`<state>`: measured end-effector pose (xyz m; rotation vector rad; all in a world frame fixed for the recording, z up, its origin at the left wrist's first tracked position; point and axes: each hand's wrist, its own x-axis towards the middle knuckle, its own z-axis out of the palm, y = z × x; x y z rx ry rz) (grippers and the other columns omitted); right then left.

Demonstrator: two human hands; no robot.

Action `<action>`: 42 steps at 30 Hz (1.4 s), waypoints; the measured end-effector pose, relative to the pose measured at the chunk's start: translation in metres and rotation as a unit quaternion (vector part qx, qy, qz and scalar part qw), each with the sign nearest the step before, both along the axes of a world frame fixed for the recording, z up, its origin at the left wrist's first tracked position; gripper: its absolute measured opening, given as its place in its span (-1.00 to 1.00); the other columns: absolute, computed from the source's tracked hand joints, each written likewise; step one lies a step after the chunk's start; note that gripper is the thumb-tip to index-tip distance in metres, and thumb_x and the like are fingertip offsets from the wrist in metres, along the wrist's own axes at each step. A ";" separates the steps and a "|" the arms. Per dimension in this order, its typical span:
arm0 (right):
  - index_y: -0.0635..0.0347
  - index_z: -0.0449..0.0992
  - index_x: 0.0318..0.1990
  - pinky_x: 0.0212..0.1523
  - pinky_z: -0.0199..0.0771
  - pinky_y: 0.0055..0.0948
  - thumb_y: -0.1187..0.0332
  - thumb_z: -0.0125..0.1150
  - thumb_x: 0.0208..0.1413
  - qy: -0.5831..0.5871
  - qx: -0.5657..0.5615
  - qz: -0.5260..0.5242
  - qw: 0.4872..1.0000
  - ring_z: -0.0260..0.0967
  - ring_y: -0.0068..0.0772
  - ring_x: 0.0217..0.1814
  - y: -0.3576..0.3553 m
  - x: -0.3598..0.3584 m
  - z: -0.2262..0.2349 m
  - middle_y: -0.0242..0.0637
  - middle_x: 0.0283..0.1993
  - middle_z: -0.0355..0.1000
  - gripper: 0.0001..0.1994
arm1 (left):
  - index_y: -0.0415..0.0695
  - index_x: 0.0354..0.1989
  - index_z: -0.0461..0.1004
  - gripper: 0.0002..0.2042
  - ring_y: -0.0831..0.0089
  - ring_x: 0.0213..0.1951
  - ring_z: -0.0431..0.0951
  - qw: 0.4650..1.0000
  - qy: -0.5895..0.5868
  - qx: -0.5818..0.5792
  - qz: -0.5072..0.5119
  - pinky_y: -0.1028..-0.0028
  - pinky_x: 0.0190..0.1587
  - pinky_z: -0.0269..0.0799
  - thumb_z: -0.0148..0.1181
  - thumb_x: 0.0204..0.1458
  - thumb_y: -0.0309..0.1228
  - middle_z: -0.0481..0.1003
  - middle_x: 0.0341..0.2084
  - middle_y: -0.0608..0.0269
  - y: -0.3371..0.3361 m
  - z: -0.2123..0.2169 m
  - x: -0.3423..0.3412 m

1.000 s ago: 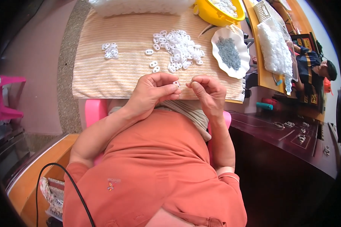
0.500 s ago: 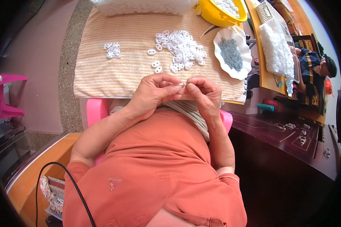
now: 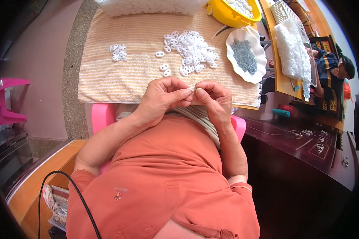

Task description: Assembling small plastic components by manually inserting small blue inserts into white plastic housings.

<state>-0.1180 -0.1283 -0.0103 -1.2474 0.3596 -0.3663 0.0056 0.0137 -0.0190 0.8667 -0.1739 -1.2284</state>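
Over one striped cloth, left hand pinching one white piece, right hand pinched, contents hidden, three loose white ovals

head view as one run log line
left hand: pinching small white piece; right hand: at same piece; white pile: on striped cloth; dish: right of pile

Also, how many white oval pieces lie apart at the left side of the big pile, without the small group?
3: one piece beside the big pile, then an upper piece and a lower piece nearer the left hand. That hand may hide others.
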 end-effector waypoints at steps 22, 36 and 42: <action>0.39 0.51 -0.23 -0.22 0.53 -0.60 0.59 0.17 0.12 -0.004 -0.014 -0.025 1.000 0.47 -0.55 -0.26 0.003 0.000 -0.011 -0.30 -0.28 0.48 -0.91 | -0.31 -0.15 0.48 -0.79 0.49 -0.27 0.57 1.000 0.029 0.003 0.001 0.55 -0.18 0.58 0.23 0.04 -0.57 0.53 -0.29 0.18 0.001 0.004 0.000; 0.40 0.51 -0.24 -0.21 0.59 -0.56 0.60 0.16 0.12 -0.015 -0.004 -0.024 1.000 0.48 -0.51 -0.25 0.004 0.001 -0.011 -0.27 -0.23 0.45 -0.92 | -0.35 -0.14 0.46 -0.80 0.47 -0.28 0.58 0.999 0.040 0.006 0.000 0.54 -0.17 0.58 0.19 0.05 -0.59 0.53 -0.30 0.14 0.001 0.004 0.000; 0.41 0.50 -0.22 -0.20 0.62 -0.53 0.59 0.14 0.14 0.003 0.005 -0.016 1.000 0.50 -0.48 -0.25 0.003 0.000 -0.010 -0.26 -0.23 0.45 -0.91 | -0.35 -0.14 0.45 -0.80 0.47 -0.27 0.58 0.999 0.040 0.004 0.003 0.55 -0.17 0.58 0.19 0.05 -0.59 0.52 -0.29 0.14 0.000 0.004 -0.001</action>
